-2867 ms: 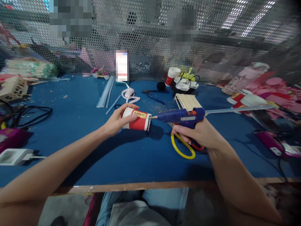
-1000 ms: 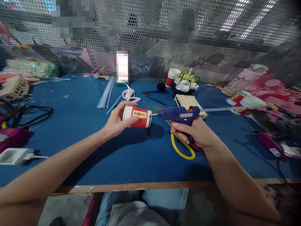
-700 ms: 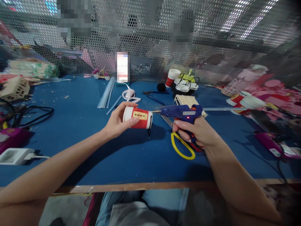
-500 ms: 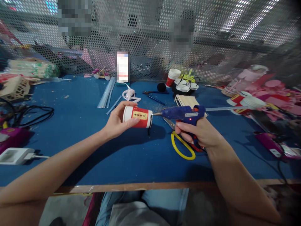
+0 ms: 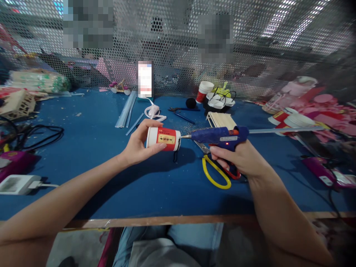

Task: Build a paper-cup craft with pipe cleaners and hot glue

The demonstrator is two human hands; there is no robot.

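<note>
My left hand [image 5: 141,144] is closed round a red and white paper cup [image 5: 170,134] with a yellow label, held on its side above the table. A black cord [image 5: 175,155] hangs in a loop from the cup's right end. My right hand [image 5: 236,157] grips a blue glue gun [image 5: 210,135] with its small red light lit. The metal nozzle points left and meets, or nearly meets, the cup's right end. A clear glue stick [image 5: 280,130] juts from the back of the gun. Below my right hand lie scissors [image 5: 216,174] with yellow and red handles.
Clear glue sticks [image 5: 126,109], white ribbon [image 5: 153,111] and pliers [image 5: 183,109] lie ahead on the blue table [image 5: 116,193]. A phone [image 5: 145,79] stands against the mesh screen [image 5: 178,40]. Stacked cups [image 5: 204,91] are behind, a white charger [image 5: 20,184] at left, pink items [image 5: 322,107] at right.
The cup has rolled slightly in my left hand, so its label sits lower. My right hand and the glue gun have shifted slightly right, with the gun more level.
</note>
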